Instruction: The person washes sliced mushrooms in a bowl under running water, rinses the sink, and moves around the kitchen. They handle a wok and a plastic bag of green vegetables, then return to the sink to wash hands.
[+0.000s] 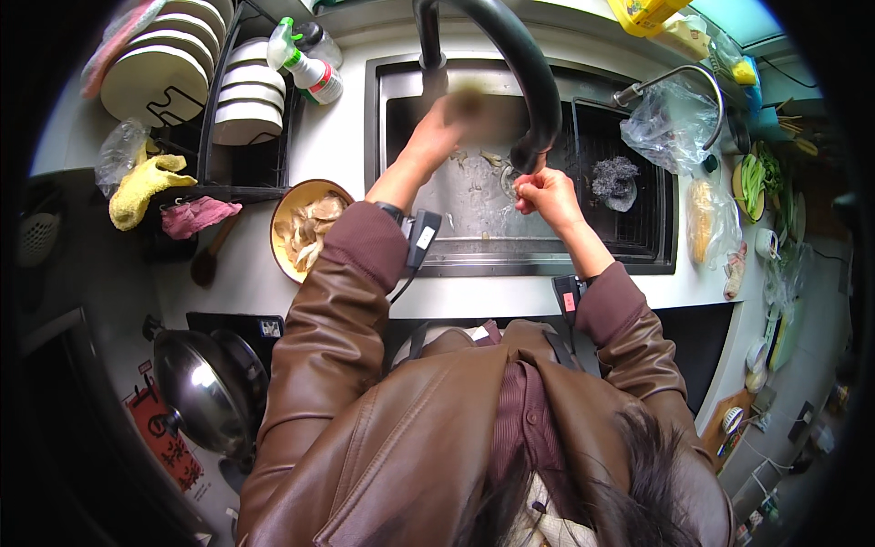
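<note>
1. The white worktop [335, 146] surrounds the sink, which I suppose keeps things within my reach.
2. The metal sink [510, 259] lies straight before me; with both hands over it, drips and bits probably fall inside.
3. The black tap [547, 100] arches over it, its mouth just beside my right hand [550, 196], likely so water lands in the basin.
4. The bowl [279, 219] stands left of the sink, perhaps to keep its mushroom pieces [312, 226] together.
5. My right hand curls its fingers in, tips together; whether they pinch anything, I cannot tell.
6. My left hand [436, 132] is at a blurred brown thing [469, 102] above the sink's rear; its grasp I cannot tell.
7. Small scraps [492, 159] lie on the basin floor.
</note>
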`<state>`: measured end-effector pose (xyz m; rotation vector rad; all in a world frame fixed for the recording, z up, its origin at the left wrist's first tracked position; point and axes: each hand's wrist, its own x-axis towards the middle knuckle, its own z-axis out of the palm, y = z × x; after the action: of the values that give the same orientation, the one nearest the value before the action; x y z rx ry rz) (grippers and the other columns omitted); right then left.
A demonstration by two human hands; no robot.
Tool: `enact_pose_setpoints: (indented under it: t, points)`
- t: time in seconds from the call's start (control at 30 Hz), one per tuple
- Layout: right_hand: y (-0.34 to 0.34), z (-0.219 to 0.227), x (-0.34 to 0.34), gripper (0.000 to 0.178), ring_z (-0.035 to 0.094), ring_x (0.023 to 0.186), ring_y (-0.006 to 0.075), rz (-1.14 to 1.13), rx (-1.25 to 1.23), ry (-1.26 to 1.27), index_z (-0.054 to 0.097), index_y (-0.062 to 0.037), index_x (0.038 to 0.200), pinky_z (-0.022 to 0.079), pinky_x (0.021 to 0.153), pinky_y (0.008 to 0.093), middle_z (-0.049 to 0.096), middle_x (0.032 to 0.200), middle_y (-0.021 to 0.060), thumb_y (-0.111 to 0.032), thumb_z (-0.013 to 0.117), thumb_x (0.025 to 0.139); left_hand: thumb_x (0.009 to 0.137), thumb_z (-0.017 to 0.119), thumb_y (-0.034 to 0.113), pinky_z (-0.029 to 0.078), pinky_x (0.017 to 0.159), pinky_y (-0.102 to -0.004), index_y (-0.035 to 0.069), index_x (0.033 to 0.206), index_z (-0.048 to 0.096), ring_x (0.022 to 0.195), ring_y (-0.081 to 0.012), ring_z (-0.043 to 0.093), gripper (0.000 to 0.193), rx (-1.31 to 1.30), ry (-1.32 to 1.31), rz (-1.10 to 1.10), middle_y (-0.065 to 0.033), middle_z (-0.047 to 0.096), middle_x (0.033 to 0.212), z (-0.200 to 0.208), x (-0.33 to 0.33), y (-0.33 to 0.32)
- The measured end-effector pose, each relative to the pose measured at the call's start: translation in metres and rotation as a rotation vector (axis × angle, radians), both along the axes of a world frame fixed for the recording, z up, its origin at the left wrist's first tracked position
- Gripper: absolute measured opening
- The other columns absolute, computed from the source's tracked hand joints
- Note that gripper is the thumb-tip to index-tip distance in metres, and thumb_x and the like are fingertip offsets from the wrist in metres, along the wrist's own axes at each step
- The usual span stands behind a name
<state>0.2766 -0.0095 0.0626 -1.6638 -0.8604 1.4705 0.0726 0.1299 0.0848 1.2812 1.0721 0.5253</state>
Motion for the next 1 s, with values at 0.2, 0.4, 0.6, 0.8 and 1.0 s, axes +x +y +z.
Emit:
enact_pose_setpoints:
  t: [0.2, 0.4, 0.6, 0.8, 1.0]
  points:
    - [-0.012, -0.029, 0.001, 0.005, 0.068, 0.079, 0.0122, 0.432, -0.065, -0.253, 0.071, -0.0016, 0.091, 0.054, 0.074, 0.0266, 0.069, 0.079, 0.0022, -0.003, 0.069, 0.086, 0.087, 0.068, 0.024, 0.033, 0.116, -0.0435, 0.007, 0.149, 0.039, 0.139, -0.0412, 0.038, 0.071, 0.531, 0.325, -0.141, -0.0285, 0.039, 0.149, -0.01, -0.054, -0.033]
    - [0.004, 0.002, -0.052, 0.009, 0.07, 0.081, 0.0263, 0.386, 0.301, -0.545, 0.071, -0.0062, 0.089, 0.053, 0.072, 0.0365, 0.072, 0.083, 0.0097, -0.012, 0.071, 0.082, 0.097, 0.063, 0.017, 0.048, 0.095, -0.0281, 0.005, 0.136, 0.059, 0.11, -0.016, 0.062, 0.041, 0.183, 0.013, 0.002, -0.0076, 0.065, 0.121, 0.032, -0.117, -0.03]
    - [0.029, 0.068, -0.176, 0.021, 0.068, 0.086, 0.0265, 0.404, 0.831, -0.203, 0.066, -0.0044, 0.105, 0.054, 0.079, 0.0364, 0.069, 0.093, 0.0105, -0.002, 0.066, 0.084, 0.099, 0.059, 0.01, 0.049, 0.093, -0.0289, 0.0, 0.129, 0.062, 0.106, -0.0153, 0.063, 0.032, 0.288, 0.017, 0.266, -0.0093, 0.067, 0.117, 0.088, -0.17, -0.028]
    - [0.025, 0.067, -0.155, 0.037, 0.067, 0.098, 0.0344, 0.585, 0.69, -0.142, 0.065, -0.0037, 0.118, 0.055, 0.086, 0.0414, 0.069, 0.106, 0.0176, -0.008, 0.068, 0.081, 0.099, 0.059, 0.012, 0.048, 0.094, -0.0288, -0.001, 0.132, 0.059, 0.108, -0.0171, 0.063, 0.036, 0.152, -0.049, 0.175, -0.0115, 0.066, 0.12, 0.092, -0.148, -0.052]
    - [-0.002, 0.013, -0.032, 0.04, 0.066, 0.107, 0.024, 0.638, 0.178, -0.301, 0.065, -0.0064, 0.124, 0.051, 0.095, 0.0344, 0.069, 0.115, 0.0128, -0.016, 0.071, 0.086, 0.094, 0.066, 0.02, 0.046, 0.105, -0.037, 0.013, 0.146, 0.047, 0.123, -0.027, 0.057, 0.056, -0.079, -0.209, -0.153, -0.0147, 0.053, 0.14, 0.027, -0.079, -0.084]
